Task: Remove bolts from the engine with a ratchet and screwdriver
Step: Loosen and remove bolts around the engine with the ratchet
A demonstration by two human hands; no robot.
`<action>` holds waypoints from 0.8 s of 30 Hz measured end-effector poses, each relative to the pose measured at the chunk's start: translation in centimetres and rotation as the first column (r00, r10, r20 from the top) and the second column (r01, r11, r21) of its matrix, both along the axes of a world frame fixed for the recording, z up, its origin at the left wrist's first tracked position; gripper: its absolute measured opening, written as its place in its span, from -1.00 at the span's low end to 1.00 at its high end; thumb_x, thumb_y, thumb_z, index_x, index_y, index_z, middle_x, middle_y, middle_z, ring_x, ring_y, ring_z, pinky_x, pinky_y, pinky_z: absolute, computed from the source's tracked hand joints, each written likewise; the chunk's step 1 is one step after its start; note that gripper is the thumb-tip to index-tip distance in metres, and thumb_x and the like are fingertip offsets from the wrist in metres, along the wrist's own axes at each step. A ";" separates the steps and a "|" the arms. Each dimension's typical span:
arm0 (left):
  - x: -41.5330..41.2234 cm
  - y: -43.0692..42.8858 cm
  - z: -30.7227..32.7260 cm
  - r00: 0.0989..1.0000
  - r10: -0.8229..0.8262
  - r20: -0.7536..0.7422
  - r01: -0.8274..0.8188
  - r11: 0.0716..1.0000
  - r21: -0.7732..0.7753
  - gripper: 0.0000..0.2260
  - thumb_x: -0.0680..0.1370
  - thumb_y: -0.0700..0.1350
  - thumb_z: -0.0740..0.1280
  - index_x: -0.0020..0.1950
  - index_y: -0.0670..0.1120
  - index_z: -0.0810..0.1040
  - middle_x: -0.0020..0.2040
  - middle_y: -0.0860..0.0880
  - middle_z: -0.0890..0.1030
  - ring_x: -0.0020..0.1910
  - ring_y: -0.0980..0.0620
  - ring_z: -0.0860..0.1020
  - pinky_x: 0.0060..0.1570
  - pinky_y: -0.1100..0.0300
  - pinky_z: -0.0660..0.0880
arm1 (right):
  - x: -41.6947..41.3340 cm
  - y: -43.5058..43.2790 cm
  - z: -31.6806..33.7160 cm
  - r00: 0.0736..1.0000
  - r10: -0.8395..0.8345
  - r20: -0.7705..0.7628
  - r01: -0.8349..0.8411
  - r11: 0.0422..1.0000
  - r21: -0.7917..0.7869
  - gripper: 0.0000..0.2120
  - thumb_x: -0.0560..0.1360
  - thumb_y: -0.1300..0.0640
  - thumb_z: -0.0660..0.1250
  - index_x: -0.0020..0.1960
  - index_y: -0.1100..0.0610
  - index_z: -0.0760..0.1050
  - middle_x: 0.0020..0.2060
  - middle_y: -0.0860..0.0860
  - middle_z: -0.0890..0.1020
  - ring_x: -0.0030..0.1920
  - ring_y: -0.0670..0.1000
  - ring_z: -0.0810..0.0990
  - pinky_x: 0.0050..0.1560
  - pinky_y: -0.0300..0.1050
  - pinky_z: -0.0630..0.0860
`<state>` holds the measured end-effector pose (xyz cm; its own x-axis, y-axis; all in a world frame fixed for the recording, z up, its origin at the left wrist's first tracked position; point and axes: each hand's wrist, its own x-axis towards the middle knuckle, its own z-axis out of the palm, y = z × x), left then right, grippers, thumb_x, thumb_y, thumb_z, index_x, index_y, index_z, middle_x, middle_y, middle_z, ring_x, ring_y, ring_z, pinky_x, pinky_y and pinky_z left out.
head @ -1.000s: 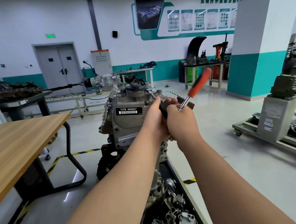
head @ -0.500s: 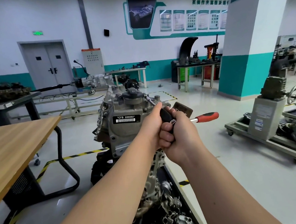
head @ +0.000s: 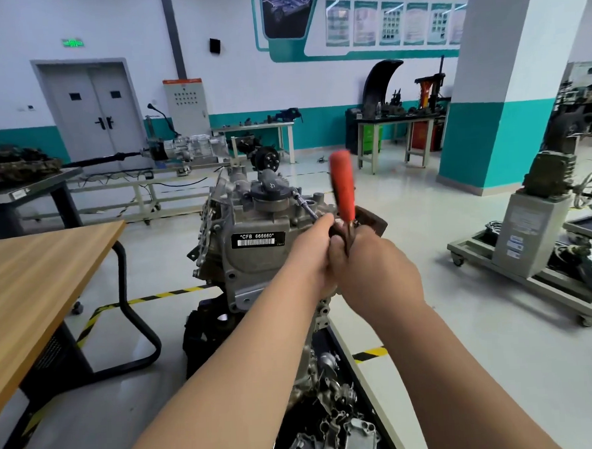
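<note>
A grey engine (head: 255,257) with a "CFB 666660" label stands upright on a black stand in the middle of the view. My left hand (head: 310,254) grips a black-handled screwdriver (head: 304,206); its thin metal shaft reaches up-left to the engine's top. Pressed against the left one, my right hand (head: 372,271) holds a ratchet (head: 342,187) near its head. The ratchet's red handle points almost straight up and is blurred by motion. Both hands cover the ratchet head, the screwdriver handle and any bolt.
A wooden table (head: 33,272) with a black tube frame stands to the left. A black tray (head: 338,345) of loose metal engine parts lies below my arms. To the right are a grey machine on a wheeled cart (head: 528,232) and a white-and-teal pillar (head: 501,110).
The ratchet's red handle pointed up-right, swung down to lie level toward the right, and now stands almost upright. Both hands stayed together at the engine's top right corner.
</note>
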<state>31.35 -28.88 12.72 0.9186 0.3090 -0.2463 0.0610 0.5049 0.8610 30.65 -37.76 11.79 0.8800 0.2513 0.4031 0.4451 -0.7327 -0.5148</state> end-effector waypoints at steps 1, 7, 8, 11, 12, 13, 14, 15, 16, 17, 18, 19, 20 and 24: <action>0.1 0.2 -0.2 1.000 -0.008 -0.003 0.008 1.000 0.000 -0.70 0.64 -0.03 0.23 -0.28 -0.08 0.43 -0.50 0.03 0.50 -0.56 0.13 0.49 -0.53 0.38 0.41 | -0.1 0.0 -0.1 0.999 -0.015 0.042 0.017 0.998 -0.059 -0.70 0.61 -0.16 0.02 -0.05 0.07 0.28 -0.40 -0.08 0.35 -0.39 0.04 0.35 -0.43 -0.09 0.19; -0.1 0.9 -0.9 0.992 -0.090 0.092 0.106 0.977 -0.185 -0.67 0.66 0.06 0.17 -0.24 -0.08 0.39 -0.41 0.02 0.42 -0.55 0.13 0.47 -0.53 0.38 0.44 | -0.1 1.0 -0.9 0.999 0.038 -0.014 -0.036 0.990 0.137 -0.80 0.59 -0.13 0.09 -0.03 0.00 0.26 -0.37 -0.15 0.40 -0.34 0.00 0.42 -0.37 -0.08 0.27; 0.0 1.0 -0.9 0.989 -0.091 0.116 0.116 0.967 -0.225 -0.66 0.65 0.09 0.17 -0.23 -0.08 0.41 -0.40 0.01 0.44 -0.53 0.12 0.50 -0.50 0.37 0.47 | 0.0 1.2 -1.0 0.996 0.073 -0.047 -0.061 0.972 0.226 -0.84 0.59 -0.10 0.12 -0.02 -0.02 0.29 -0.37 -0.16 0.43 -0.33 -0.04 0.44 -0.37 -0.11 0.29; 0.6 1.3 -1.0 0.980 -0.060 0.189 0.113 0.951 -0.288 -0.64 0.65 0.11 0.14 -0.21 -0.09 0.44 -0.40 0.01 0.52 -0.45 0.06 0.60 -0.39 0.30 0.55 | 0.0 1.6 -0.9 0.969 0.186 -0.162 -0.080 0.860 0.504 -0.84 0.55 -0.04 0.17 -0.19 -0.06 0.38 -0.44 -0.15 0.46 -0.43 -0.18 0.43 -0.47 -0.28 0.28; 0.8 1.4 -1.2 0.977 -0.059 0.203 0.116 0.952 -0.281 -0.62 0.66 0.12 0.12 -0.21 -0.09 0.46 -0.39 0.01 0.53 -0.40 0.03 0.63 -0.34 0.27 0.58 | 0.0 1.6 -0.8 0.950 0.226 -0.216 -0.052 0.797 0.601 -0.79 0.53 -0.05 0.19 -0.24 -0.05 0.44 -0.46 -0.14 0.48 -0.46 -0.18 0.43 -0.49 -0.31 0.29; 0.9 1.5 -1.5 0.976 -0.061 0.209 0.117 0.956 -0.267 -0.59 0.65 0.14 0.12 -0.23 -0.09 0.50 -0.36 0.00 0.56 -0.34 0.02 0.64 -0.27 0.23 0.59 | -0.2 1.6 -0.7 0.914 0.288 -0.287 -0.006 0.716 0.698 -0.77 0.50 -0.09 0.21 -0.26 -0.07 0.52 -0.48 -0.13 0.50 -0.48 -0.13 0.43 -0.50 -0.29 0.30; 1.0 1.7 -1.8 0.975 -0.073 0.208 0.125 0.961 -0.248 -0.55 0.63 0.17 0.12 -0.25 -0.08 0.57 -0.33 -0.01 0.59 -0.30 0.00 0.63 -0.23 0.20 0.58 | -0.3 1.6 -0.5 0.852 0.379 -0.361 0.057 0.618 0.784 -0.76 0.48 -0.14 0.21 -0.24 -0.10 0.58 -0.49 -0.10 0.49 -0.52 -0.08 0.41 -0.52 -0.24 0.28; 0.9 1.8 -2.0 0.976 -0.096 0.193 0.139 0.965 -0.223 -0.52 0.61 0.21 0.13 -0.27 -0.05 0.62 -0.31 -0.02 0.62 -0.31 0.00 0.59 -0.25 0.19 0.52 | -0.5 1.5 -0.4 0.768 0.498 -0.404 0.131 0.495 0.859 -0.75 0.48 -0.16 0.22 -0.20 -0.10 0.61 -0.51 -0.04 0.43 -0.58 -0.05 0.32 -0.56 -0.23 0.21; 0.7 1.8 -2.1 0.977 -0.128 0.169 0.161 0.967 -0.198 -0.52 0.60 0.24 0.12 -0.28 -0.01 0.64 -0.34 -0.01 0.62 -0.38 0.02 0.53 -0.33 0.23 0.44 | -0.6 1.5 -0.3 0.667 0.624 -0.407 0.233 0.344 0.910 -0.75 0.52 -0.15 0.21 -0.13 -0.09 0.62 -0.53 -0.01 0.36 -0.62 -0.06 0.22 -0.60 -0.27 0.14; 0.5 1.8 -2.0 0.977 -0.157 0.145 0.184 0.964 -0.191 -0.54 0.60 0.25 0.12 -0.24 0.00 0.63 -0.38 0.00 0.60 -0.47 0.06 0.50 -0.43 0.30 0.41 | -0.6 1.4 -0.2 0.567 0.735 -0.371 0.352 0.192 0.916 -0.76 0.57 -0.12 0.19 -0.08 -0.08 0.61 -0.54 -0.03 0.30 -0.65 -0.08 0.15 -0.63 -0.32 0.08; 0.4 1.7 -1.8 0.977 -0.165 0.132 0.190 0.962 -0.198 -0.59 0.61 0.23 0.12 -0.16 -0.02 0.58 -0.36 -0.01 0.59 -0.54 0.08 0.50 -0.51 0.37 0.41 | -0.5 1.3 -0.1 0.484 0.815 -0.319 0.461 0.072 0.885 -0.77 0.59 -0.10 0.18 -0.06 -0.08 0.59 -0.56 -0.05 0.27 -0.67 -0.11 0.12 -0.64 -0.37 0.03; 0.4 1.6 -1.7 0.978 -0.156 0.136 0.182 0.963 -0.201 -0.64 0.62 0.19 0.14 -0.08 -0.06 0.51 -0.27 -0.05 0.59 -0.53 0.08 0.54 -0.53 0.38 0.44 | -0.4 1.2 -0.1 0.424 0.865 -0.270 0.539 -0.002 0.842 -0.76 0.60 -0.09 0.18 -0.10 -0.07 0.58 -0.58 -0.08 0.25 -0.69 -0.14 0.11 -0.64 -0.39 -0.01; 0.6 1.5 -1.8 0.978 -0.140 0.156 0.169 0.967 -0.193 -0.68 0.63 0.16 0.15 -0.01 -0.09 0.45 -0.16 -0.10 0.57 -0.46 0.05 0.59 -0.50 0.35 0.48 | -0.3 1.2 -0.1 0.389 0.891 -0.236 0.586 -0.041 0.810 -0.75 0.59 -0.09 0.18 -0.15 -0.06 0.57 -0.59 -0.09 0.24 -0.70 -0.15 0.11 -0.63 -0.39 -0.02; 1.2 1.1 -2.1 0.971 -0.104 0.214 0.139 0.979 -0.152 -0.72 0.64 0.10 0.19 0.06 -0.13 0.40 -0.25 -0.06 0.59 -0.36 0.01 0.63 -0.41 0.28 0.53 | -0.4 0.7 0.1 0.353 0.909 -0.222 0.589 -0.032 0.808 -0.64 0.59 -0.07 0.18 -0.29 -0.03 0.60 -0.59 -0.10 0.23 -0.72 -0.16 0.12 -0.64 -0.38 -0.03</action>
